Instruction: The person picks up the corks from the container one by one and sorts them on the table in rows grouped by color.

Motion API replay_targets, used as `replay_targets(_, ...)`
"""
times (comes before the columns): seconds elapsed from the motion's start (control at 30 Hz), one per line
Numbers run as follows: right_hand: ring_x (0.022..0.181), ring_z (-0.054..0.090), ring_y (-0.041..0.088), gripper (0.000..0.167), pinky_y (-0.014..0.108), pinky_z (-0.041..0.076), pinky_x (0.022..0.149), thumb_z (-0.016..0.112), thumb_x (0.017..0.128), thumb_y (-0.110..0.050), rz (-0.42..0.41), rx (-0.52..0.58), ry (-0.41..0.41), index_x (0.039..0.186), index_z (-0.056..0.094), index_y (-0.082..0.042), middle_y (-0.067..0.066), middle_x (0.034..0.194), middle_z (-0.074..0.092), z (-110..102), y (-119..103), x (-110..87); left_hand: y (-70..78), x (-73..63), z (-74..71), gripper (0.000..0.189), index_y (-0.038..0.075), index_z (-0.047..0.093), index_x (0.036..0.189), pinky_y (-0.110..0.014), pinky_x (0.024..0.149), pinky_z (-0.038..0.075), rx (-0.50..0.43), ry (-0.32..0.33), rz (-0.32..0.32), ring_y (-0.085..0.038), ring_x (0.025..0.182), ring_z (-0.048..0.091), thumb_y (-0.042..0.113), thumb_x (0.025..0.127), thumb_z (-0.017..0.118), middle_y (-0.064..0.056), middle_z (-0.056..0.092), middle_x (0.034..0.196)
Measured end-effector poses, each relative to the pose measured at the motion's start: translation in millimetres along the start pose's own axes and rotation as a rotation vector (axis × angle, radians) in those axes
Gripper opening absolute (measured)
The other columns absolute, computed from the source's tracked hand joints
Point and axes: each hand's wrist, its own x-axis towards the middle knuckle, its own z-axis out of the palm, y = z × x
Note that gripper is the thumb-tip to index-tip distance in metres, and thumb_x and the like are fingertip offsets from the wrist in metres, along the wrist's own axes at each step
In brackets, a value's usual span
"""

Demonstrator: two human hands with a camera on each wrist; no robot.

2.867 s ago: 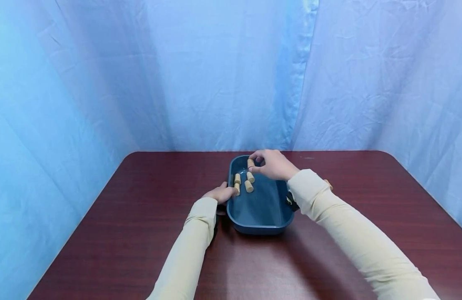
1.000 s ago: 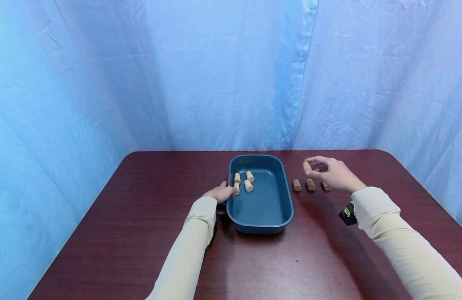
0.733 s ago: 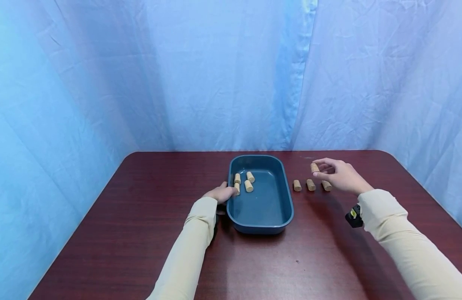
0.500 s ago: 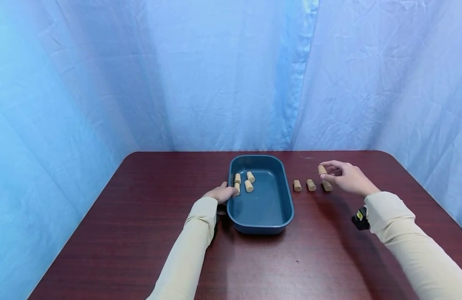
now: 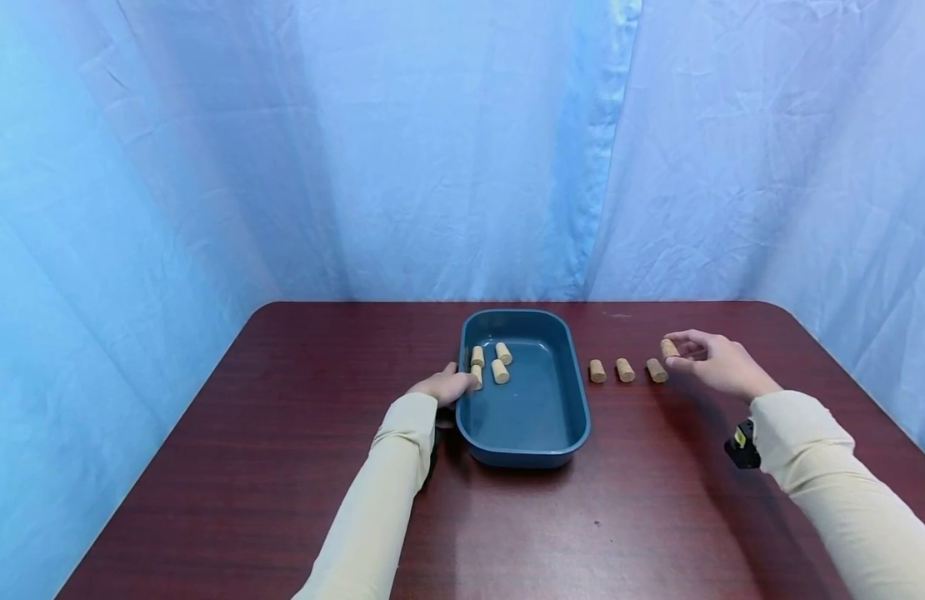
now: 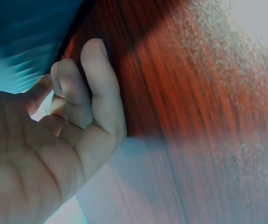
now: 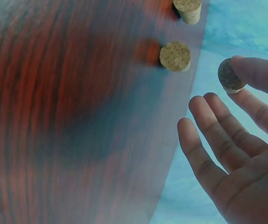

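In the head view, my left hand [image 5: 442,387] grips the left wall of a dark blue rectangular dish [image 5: 521,459], thumb over the rim. The left wrist view shows its fingers [image 6: 101,88] curled outside beside the dish's ribbed side. My right hand [image 5: 725,368] pinches a cork stopper [image 5: 668,348] between thumb and index finger, held above the table; the other fingers [image 7: 197,147] spread loosely. Three more corks lie in a row right of the dish: a near one [image 5: 597,372], a middle one [image 5: 625,370] and a right one [image 5: 657,371], just left of the right hand.
Several corks [image 5: 500,372] lie in the left part of the dish. The dish stands on a dark red wood-grain table [image 5: 282,467] with rounded back corners. Light blue curtains [image 5: 447,150] hang behind and at both sides.
My right hand took a cork from the dish and carried it right, past the row on the table, lowering it a little. My left hand stays at the dish.
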Motion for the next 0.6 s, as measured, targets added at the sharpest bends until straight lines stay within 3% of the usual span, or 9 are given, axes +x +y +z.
replay_targets(0.6, 0.111, 0.058, 0.050, 0.046, 0.062, 0.046, 0.089, 0.063, 0.097, -0.017, 0.030, -0.090, -0.001, 0.133, 0.053, 0.010, 0.031, 0.113, 0.063, 4, 20, -1.5, 0.4, 1.6, 1.3, 0.063, 0.005, 0.036, 0.146, -0.051, 0.088, 0.054, -0.005, 0.011, -0.020, -0.033, 0.113, 0.054, 0.022, 0.087, 0.051, -0.019, 0.045, 0.146)
